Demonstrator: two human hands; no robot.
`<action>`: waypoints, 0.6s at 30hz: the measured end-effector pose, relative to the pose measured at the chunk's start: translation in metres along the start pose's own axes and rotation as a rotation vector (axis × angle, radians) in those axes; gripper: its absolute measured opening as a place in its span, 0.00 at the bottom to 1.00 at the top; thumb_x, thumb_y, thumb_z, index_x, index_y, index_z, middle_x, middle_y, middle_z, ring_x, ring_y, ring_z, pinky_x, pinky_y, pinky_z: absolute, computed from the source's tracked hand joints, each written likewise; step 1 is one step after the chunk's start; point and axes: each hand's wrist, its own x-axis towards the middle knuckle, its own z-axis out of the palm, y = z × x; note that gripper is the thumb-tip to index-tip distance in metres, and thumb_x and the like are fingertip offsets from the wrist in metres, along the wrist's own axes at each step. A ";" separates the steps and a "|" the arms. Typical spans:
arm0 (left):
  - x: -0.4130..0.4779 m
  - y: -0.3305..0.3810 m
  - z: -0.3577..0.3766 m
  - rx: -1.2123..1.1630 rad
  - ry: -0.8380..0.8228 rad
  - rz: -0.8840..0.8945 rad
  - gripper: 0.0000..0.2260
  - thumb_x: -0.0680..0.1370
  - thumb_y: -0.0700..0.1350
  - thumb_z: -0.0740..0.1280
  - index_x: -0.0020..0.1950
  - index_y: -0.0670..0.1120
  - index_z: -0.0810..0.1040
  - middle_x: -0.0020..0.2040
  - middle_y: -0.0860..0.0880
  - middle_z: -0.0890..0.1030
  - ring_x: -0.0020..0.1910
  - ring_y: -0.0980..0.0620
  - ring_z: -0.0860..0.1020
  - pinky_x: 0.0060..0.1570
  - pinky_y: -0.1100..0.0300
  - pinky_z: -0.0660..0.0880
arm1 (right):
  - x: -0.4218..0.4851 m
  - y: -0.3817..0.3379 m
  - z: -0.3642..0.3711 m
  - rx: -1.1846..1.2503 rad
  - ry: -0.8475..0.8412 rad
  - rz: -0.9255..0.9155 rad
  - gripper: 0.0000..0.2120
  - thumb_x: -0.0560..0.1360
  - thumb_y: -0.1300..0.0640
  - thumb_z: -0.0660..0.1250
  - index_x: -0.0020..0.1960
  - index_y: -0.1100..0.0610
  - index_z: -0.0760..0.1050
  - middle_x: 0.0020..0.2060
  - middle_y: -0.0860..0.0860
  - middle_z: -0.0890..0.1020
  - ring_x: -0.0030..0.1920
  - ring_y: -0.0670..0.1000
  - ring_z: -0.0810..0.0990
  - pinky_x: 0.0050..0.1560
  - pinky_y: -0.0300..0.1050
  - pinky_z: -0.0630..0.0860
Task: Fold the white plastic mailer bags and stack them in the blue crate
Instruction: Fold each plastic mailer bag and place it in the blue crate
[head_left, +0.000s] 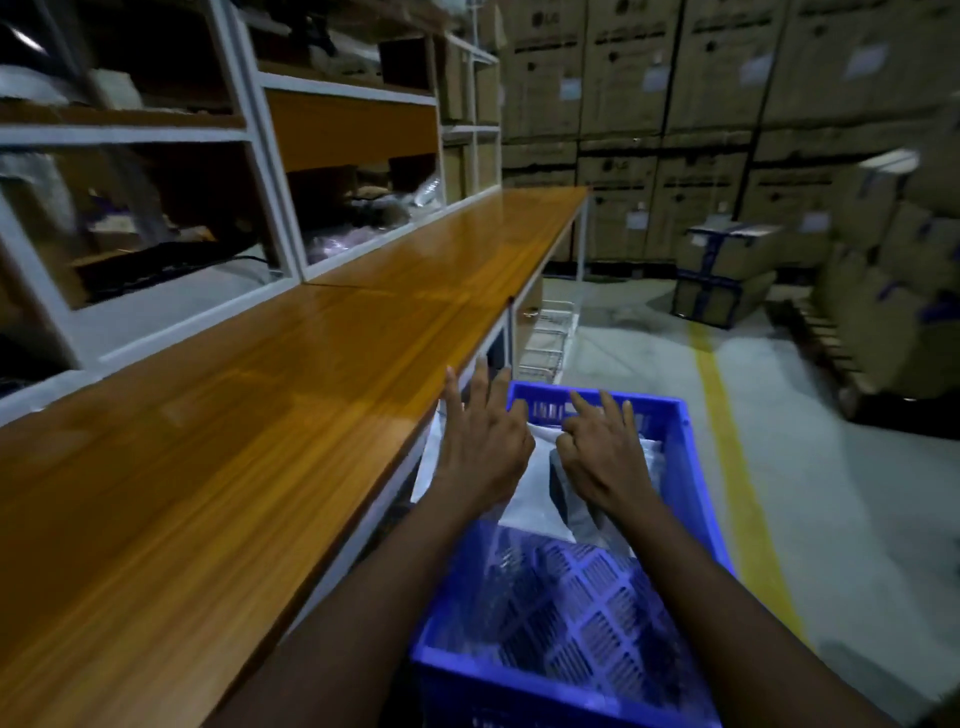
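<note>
Where both forearms reach in, blue crate (519, 686): near half shows bare lattice floor. White mailer bags (532, 496): piled at its far end. Left hand (483, 441): fingers spread straight, flat on the bags. Right hand (605, 457): fingers mostly extended, pressing the bags alongside. Wooden worktop (260, 415): left of crate. Cardboard boxes (701, 130): stacked beyond.

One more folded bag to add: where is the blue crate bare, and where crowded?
Free: the lattice floor in the near half of the blue plastic crate, between its near wall and the white plastic mailer bags; also the orange wooden bench top beside it. Crowded: the far half, under the bags, left hand and right hand.
</note>
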 end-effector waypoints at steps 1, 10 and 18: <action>0.009 0.011 0.008 -0.008 -0.036 0.014 0.13 0.76 0.49 0.59 0.53 0.46 0.79 0.72 0.39 0.71 0.76 0.34 0.59 0.70 0.28 0.46 | 0.002 0.016 0.005 -0.004 -0.008 0.022 0.32 0.72 0.45 0.41 0.55 0.57 0.79 0.77 0.54 0.64 0.78 0.61 0.53 0.76 0.61 0.45; 0.051 0.041 0.119 -0.031 -0.267 0.093 0.05 0.70 0.49 0.75 0.40 0.50 0.82 0.71 0.39 0.72 0.75 0.31 0.61 0.68 0.25 0.49 | 0.035 0.096 0.073 -0.222 -0.064 0.068 0.26 0.74 0.48 0.49 0.51 0.58 0.82 0.72 0.56 0.72 0.73 0.65 0.65 0.72 0.66 0.53; 0.058 0.062 0.208 -0.167 -0.304 0.070 0.11 0.62 0.43 0.81 0.33 0.48 0.79 0.63 0.38 0.79 0.67 0.30 0.72 0.63 0.25 0.59 | 0.044 0.133 0.144 -0.215 -0.172 0.207 0.15 0.67 0.47 0.69 0.45 0.59 0.81 0.58 0.62 0.81 0.60 0.69 0.78 0.56 0.74 0.72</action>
